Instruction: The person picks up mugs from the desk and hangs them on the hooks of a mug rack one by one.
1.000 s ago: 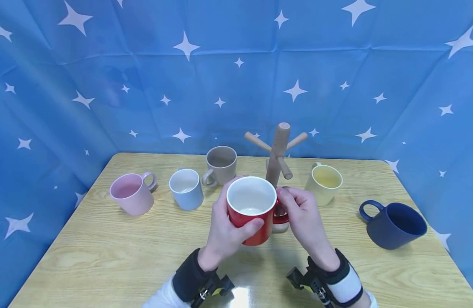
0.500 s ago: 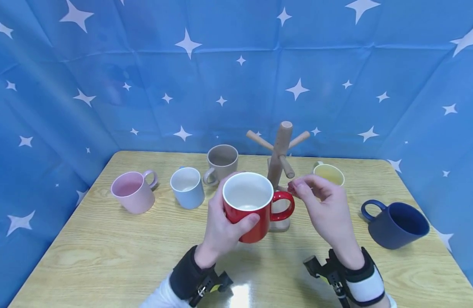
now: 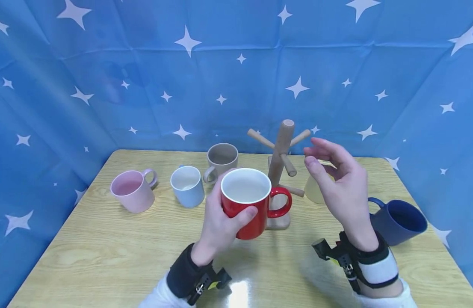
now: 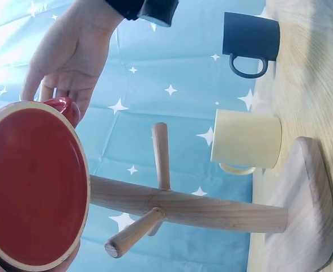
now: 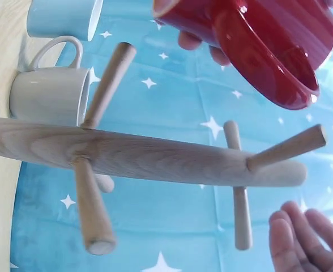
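My left hand (image 3: 217, 226) grips a glossy red mug (image 3: 247, 218) with a white inside, thumb across its front. The mug is upright, its handle (image 3: 284, 203) pointing right and free of fingers. In the left wrist view the mug's red base (image 4: 36, 187) shows with a pale rim. Just behind it stands a wooden mug tree (image 3: 281, 158) with bare pegs, seen close along its post (image 5: 172, 161) in the right wrist view. My right hand (image 3: 340, 184) is raised to the right of the tree, fingers apart from the thumb, holding nothing.
On the wooden table (image 3: 105, 248), a pink mug (image 3: 134, 196), a light blue mug (image 3: 188, 192) and a taupe mug (image 3: 226, 169) stand left of the tree. A pale yellow mug (image 3: 313, 191), partly hidden by my right hand, and a navy mug (image 3: 392, 224) stand right. A starry blue curtain (image 3: 221, 72) hangs behind.
My right hand has let go of the red mug's handle and moved up and right, its fingers spreading. The left hand keeps the mug, which has shifted slightly up and left.
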`<action>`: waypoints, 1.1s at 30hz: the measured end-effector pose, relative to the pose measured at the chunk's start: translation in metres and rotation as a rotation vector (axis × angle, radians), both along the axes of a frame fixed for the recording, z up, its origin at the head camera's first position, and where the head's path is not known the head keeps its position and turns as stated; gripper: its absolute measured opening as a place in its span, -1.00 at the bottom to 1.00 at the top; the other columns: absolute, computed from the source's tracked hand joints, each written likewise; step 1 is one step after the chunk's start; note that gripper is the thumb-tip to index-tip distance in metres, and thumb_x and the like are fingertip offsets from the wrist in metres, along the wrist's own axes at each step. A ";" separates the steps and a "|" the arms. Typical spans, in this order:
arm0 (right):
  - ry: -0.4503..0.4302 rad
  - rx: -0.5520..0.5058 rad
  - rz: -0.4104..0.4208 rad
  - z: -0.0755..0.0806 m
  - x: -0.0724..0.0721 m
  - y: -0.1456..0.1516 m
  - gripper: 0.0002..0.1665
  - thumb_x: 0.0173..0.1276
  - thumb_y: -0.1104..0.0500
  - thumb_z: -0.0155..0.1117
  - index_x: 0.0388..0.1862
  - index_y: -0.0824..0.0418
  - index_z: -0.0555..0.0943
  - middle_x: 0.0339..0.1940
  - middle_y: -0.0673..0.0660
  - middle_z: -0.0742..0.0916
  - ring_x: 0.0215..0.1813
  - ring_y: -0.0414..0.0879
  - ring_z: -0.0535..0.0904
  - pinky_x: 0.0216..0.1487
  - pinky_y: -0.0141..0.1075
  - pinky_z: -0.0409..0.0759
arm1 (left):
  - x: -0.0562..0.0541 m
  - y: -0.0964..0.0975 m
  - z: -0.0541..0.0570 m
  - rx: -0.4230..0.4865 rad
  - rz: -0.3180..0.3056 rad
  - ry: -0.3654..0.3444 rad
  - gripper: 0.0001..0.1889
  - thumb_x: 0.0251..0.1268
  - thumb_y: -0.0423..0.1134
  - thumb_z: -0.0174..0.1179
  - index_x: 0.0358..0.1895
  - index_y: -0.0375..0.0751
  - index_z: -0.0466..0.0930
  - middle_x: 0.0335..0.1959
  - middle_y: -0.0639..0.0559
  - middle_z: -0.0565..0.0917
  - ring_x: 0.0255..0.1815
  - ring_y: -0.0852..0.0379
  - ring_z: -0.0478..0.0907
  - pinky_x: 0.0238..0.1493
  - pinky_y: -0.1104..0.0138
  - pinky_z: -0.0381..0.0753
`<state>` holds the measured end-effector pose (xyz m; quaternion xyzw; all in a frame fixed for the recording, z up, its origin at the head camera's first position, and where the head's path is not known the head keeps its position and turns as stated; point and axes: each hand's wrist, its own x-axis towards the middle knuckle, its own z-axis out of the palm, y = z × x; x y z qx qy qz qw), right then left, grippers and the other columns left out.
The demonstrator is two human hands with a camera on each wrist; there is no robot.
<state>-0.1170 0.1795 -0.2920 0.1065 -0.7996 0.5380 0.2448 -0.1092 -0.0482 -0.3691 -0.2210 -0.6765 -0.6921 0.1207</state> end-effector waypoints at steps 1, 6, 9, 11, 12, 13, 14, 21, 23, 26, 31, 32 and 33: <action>0.002 0.011 0.008 0.002 -0.002 0.000 -0.49 0.50 0.32 0.31 0.40 0.21 0.60 0.00 -0.38 0.75 0.12 -0.40 0.70 0.14 -0.63 0.62 | -0.001 -0.001 0.000 -0.002 0.001 0.001 -0.15 0.19 0.15 0.46 0.41 -0.25 0.35 0.26 -0.25 0.63 0.22 0.04 0.63 0.08 0.26 0.79; 0.006 0.076 0.066 0.011 -0.013 -0.003 -0.41 0.49 0.29 0.34 0.48 0.18 0.54 0.23 0.11 0.77 0.20 -0.43 0.65 0.23 -0.66 0.57 | -0.003 -0.004 0.001 -0.019 0.015 -0.018 -0.21 0.19 0.05 0.44 0.40 -0.27 0.35 0.26 -0.25 0.62 0.20 -0.01 0.63 0.07 0.26 0.78; -0.001 0.101 0.094 0.014 -0.018 -0.005 -0.38 0.49 0.30 0.35 0.50 0.21 0.51 0.29 0.25 0.74 0.22 -0.39 0.65 0.26 -0.66 0.56 | -0.004 -0.006 0.002 -0.023 0.026 -0.030 -0.22 0.18 0.00 0.44 0.40 -0.27 0.35 0.27 -0.26 0.62 0.20 -0.07 0.63 0.07 0.28 0.78; -0.010 0.130 0.104 0.016 -0.021 -0.007 -0.37 0.49 0.28 0.35 0.51 0.20 0.49 0.30 0.25 0.73 0.25 -0.31 0.65 0.26 -0.68 0.54 | -0.005 -0.008 0.002 -0.025 0.032 -0.034 -0.22 0.18 0.00 0.44 0.40 -0.28 0.35 0.26 -0.27 0.63 0.20 -0.09 0.63 0.07 0.28 0.78; -0.014 0.142 0.109 0.017 -0.023 -0.007 -0.37 0.50 0.27 0.35 0.51 0.20 0.49 0.30 0.24 0.73 0.27 -0.25 0.66 0.26 -0.68 0.54 | -0.005 -0.009 0.002 -0.025 0.036 -0.037 -0.21 0.18 0.00 0.44 0.40 -0.28 0.35 0.26 -0.27 0.63 0.20 -0.09 0.63 0.07 0.28 0.78; -0.018 0.153 0.112 0.018 -0.025 -0.008 -0.37 0.50 0.26 0.35 0.52 0.19 0.49 0.30 0.23 0.73 0.28 -0.19 0.67 0.26 -0.69 0.53 | -0.005 -0.009 0.003 -0.027 0.037 -0.041 -0.20 0.17 0.01 0.44 0.41 -0.28 0.35 0.26 -0.27 0.63 0.20 -0.09 0.63 0.07 0.28 0.78; -0.021 0.167 0.113 0.019 -0.027 -0.009 -0.37 0.49 0.25 0.36 0.52 0.18 0.49 0.31 0.22 0.73 0.29 -0.14 0.67 0.26 -0.69 0.53 | -0.005 -0.010 0.003 -0.029 0.039 -0.046 -0.20 0.16 0.01 0.45 0.41 -0.27 0.35 0.26 -0.27 0.63 0.20 -0.08 0.63 0.07 0.29 0.78; -0.033 0.194 0.133 0.023 -0.038 -0.016 -0.36 0.48 0.24 0.37 0.51 0.22 0.49 0.26 0.24 0.74 0.28 0.06 0.70 0.43 -0.03 0.64 | -0.007 -0.016 0.008 -0.042 0.041 -0.044 -0.21 0.13 -0.09 0.46 0.41 -0.29 0.35 0.28 -0.26 0.61 0.23 -0.10 0.62 0.08 0.29 0.77; -0.029 0.198 0.139 0.024 -0.041 -0.019 -0.37 0.49 0.24 0.37 0.50 0.23 0.50 0.23 0.26 0.76 0.26 0.06 0.70 0.41 0.04 0.64 | -0.007 -0.017 0.008 -0.044 0.046 -0.053 -0.22 0.12 -0.13 0.46 0.40 -0.29 0.35 0.29 -0.26 0.60 0.24 -0.12 0.61 0.08 0.30 0.77; -0.014 0.194 0.144 0.023 -0.045 -0.022 -0.41 0.49 0.25 0.36 0.47 0.25 0.52 0.20 0.26 0.78 0.22 0.06 0.73 0.37 -0.19 0.68 | -0.006 -0.017 0.007 -0.039 0.043 -0.081 -0.23 0.11 -0.17 0.43 0.40 -0.29 0.34 0.29 -0.26 0.59 0.23 -0.09 0.61 0.08 0.31 0.76; 0.017 0.167 0.144 0.020 -0.049 -0.026 -0.45 0.50 0.27 0.35 0.43 0.29 0.53 0.17 0.28 0.81 0.17 -0.01 0.77 0.21 -0.64 0.59 | -0.006 -0.015 0.006 -0.003 0.011 -0.151 -0.27 0.18 -0.13 0.38 0.39 -0.31 0.33 0.28 -0.30 0.58 0.20 -0.04 0.62 0.05 0.33 0.76; 0.023 0.161 0.142 0.019 -0.050 -0.027 -0.44 0.50 0.28 0.34 0.44 0.29 0.53 0.16 0.28 0.81 0.15 -0.09 0.77 0.20 -0.65 0.58 | -0.006 -0.014 0.005 0.004 0.009 -0.166 -0.27 0.18 -0.13 0.38 0.39 -0.30 0.33 0.29 -0.30 0.58 0.19 -0.03 0.62 0.05 0.34 0.76; 0.030 0.155 0.140 0.018 -0.050 -0.027 -0.43 0.50 0.28 0.34 0.45 0.28 0.52 0.15 0.28 0.81 0.12 -0.18 0.77 0.19 -0.66 0.58 | -0.006 -0.014 0.005 0.008 0.010 -0.178 -0.28 0.19 -0.14 0.37 0.39 -0.30 0.33 0.29 -0.30 0.58 0.19 -0.03 0.62 0.05 0.34 0.76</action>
